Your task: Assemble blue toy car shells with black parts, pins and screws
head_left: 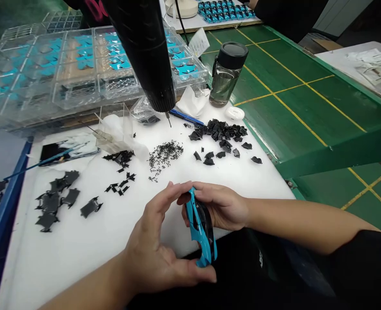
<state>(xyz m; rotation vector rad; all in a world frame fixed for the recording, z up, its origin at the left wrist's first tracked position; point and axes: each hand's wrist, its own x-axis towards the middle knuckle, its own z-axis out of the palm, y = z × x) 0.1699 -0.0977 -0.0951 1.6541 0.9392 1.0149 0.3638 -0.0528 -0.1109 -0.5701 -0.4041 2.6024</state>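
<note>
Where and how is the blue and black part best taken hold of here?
Probably by its two ends, from the left: the blue and black part is long and held on edge, so the left hand spans it from thumb to fingertips, leaving much of the dark side uncovered. The right hand holds the upper end.

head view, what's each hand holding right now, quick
Left hand: holding the blue-and-black part, fingers at its top, thumb at its bottom.
Right hand: closed on the same part's upper end.
</note>
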